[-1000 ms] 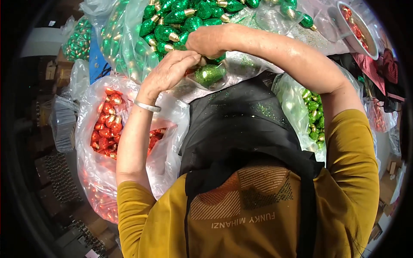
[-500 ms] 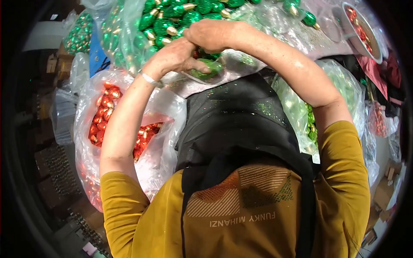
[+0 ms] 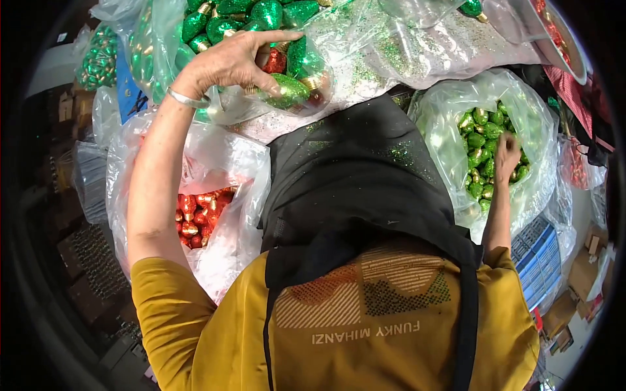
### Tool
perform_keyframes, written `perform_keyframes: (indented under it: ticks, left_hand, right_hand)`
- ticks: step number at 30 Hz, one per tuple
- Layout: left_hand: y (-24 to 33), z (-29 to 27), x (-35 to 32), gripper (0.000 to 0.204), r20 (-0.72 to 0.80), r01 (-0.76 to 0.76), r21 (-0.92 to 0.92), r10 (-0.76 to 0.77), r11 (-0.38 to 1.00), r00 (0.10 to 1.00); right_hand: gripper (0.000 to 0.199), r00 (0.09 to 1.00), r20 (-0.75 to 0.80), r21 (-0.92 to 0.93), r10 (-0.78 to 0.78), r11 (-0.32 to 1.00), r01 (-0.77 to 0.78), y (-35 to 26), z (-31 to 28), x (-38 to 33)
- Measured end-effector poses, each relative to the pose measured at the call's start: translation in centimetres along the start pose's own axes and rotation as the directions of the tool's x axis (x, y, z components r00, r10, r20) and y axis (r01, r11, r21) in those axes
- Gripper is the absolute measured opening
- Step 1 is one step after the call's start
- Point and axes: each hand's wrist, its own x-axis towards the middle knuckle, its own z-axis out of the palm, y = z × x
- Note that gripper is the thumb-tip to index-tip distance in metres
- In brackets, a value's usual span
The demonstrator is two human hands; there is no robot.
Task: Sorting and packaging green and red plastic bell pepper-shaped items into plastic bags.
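Note:
My left hand (image 3: 238,60) spans a clear plastic container (image 3: 328,91), index finger stretched along a dark green glitter bulb ornament (image 3: 297,57) and thumb on a light green one (image 3: 287,92). A red glitter bulb ornament (image 3: 274,62) shows between finger and thumb; the other fingers are hidden. On the right, my right hand (image 3: 507,156) is over the light green bulb ornaments (image 3: 478,140) inside an open clear bag (image 3: 450,176). Its fingertips are blurred, and I cannot see anything held in them.
Dark green bulb ornaments (image 3: 225,26) lie heaped at the back. A bag of red ornaments (image 3: 203,212) stands at my left. Glitter covers the pale work surface (image 3: 378,52) and my black apron (image 3: 365,169). A bowl (image 3: 568,49) with red ornaments sits far right.
My right hand has left the container beside my left hand and moved right, into the bag of light green ornaments. My left hand and the container have shifted slightly left.

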Motion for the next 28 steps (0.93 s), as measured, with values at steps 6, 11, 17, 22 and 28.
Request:
perform_keyframes:
  ticks: [6, 11, 17, 22, 28]
  left_hand:
    - [1.4, 0.6, 3.5, 0.088, 0.07, 0.002, -0.107, 0.006, 0.994, 0.998]
    - [2.1, 1.9, 0.0, 0.091, -0.058, -0.048, 0.144, 0.057, 0.988, 0.997]
    - [1.4, 1.3, 1.3, 0.087, -0.04, -0.1, 0.132, 0.107, 0.986, 0.994]
    - [1.1, 3.5, -6.5, 0.075, -0.624, -0.214, 0.115, 0.238, 0.97, 0.744]
    - [-6.6, 8.7, -19.5, 0.036, -0.906, 0.091, -0.396, -0.405, 0.914, 0.122]
  right_hand:
    - [0.043, 0.989, 0.142, -0.245, 0.034, 0.969, 0.002, 28.5, 9.4, -8.9]
    - [0.054, 0.796, 0.526, -0.5, 0.299, 0.866, 0.006, 13.1, 12.6, -7.2]
    - [0.058, 0.667, 0.698, -0.61, 0.261, 0.704, 0.364, 18.3, 8.5, -5.5]
    - [0.039, 0.826, 0.539, -0.182, 0.165, 0.98, -0.077, 5.1, 1.9, -5.5]
    - [0.053, 0.75, 0.637, 0.734, -0.181, 0.438, -0.518, -12.9, -3.4, -0.2]
